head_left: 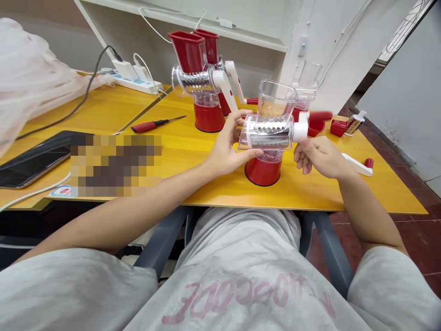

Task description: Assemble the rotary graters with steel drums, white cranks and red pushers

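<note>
Grey T-shirt (237, 280) closest to us, lettering upside down from here, chair arms either side. Past it, yellow worktop (210, 193). Our left hand (231, 146) is wrapped on the near-left end of a rotary grater (270, 133), thumb in front, fingers behind. Grater's upright between our hands: clear hopper, metal drum, red base on the worktop. Our right hand (319, 154) is half curled just under the white crank hub (300, 128); can't tell whether it's gripping. Red crank knob (320, 116) is smeared, above the right hand. Beyond the left hand: red-hoppered grater (196, 78), another partly behind it. Left of that hand: red-handled screwdriver (158, 124), phone (37, 156) further out. Right of our right hand: loose white crank arm (356, 165); beyond it, perforated drum (354, 123).
</note>
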Tool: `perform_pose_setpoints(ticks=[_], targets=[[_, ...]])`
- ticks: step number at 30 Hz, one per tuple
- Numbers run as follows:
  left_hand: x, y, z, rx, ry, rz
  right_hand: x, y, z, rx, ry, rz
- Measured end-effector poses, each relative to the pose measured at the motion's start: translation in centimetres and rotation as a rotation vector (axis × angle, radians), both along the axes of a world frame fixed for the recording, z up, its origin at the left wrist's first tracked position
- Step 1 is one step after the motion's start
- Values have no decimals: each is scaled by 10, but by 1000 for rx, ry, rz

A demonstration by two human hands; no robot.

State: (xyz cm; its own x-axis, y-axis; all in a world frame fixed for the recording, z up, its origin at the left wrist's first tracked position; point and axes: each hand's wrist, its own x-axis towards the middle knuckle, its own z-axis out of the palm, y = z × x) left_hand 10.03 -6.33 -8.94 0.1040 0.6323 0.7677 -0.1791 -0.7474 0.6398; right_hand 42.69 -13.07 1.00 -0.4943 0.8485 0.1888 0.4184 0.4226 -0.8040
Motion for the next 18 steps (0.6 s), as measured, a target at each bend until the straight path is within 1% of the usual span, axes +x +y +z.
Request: perform_pose_setpoints(ticks=[2, 3, 6, 7, 8, 9, 10, 12, 13, 14, 16, 18], targets=[[-1, 0, 1, -16, 9, -9, -1, -15, 4, 155, -119, -16], [-1, -1, 1, -28, 11, -10, 0, -22, 4, 263, -142, -42], [0, 0, -2, -27, 4, -7, 9, -42, -3, 641, -95, -220], [0, 2, -5, -12, 2, -6, 14, -49, -7, 734, -97, -277], [1, 5, -8, 11, 3, -4, 21, -54, -11, 778, -139, -310], [1, 9, -12, 42, 7, -3, 29, -60, -14, 763, -220, -314], [1, 14, -16, 78, 15, -2, 37, -66, -17, 696, -324, -298], [-1, 25, -24, 142, 40, -4, 51, -76, -19, 505, -517, -230], [-2, 30, -27, 166, 51, -6, 56, -80, -18, 434, -569, -184], [-3, 34, -29, 181, 61, -7, 59, -85, -16, 393, -586, -134], [-7, 40, -32, 189, 78, -4, 60, -92, -10, 398, -536, -23], [-10, 44, -34, 192, 92, -7, 57, -99, -3, 450, -447, 78]])
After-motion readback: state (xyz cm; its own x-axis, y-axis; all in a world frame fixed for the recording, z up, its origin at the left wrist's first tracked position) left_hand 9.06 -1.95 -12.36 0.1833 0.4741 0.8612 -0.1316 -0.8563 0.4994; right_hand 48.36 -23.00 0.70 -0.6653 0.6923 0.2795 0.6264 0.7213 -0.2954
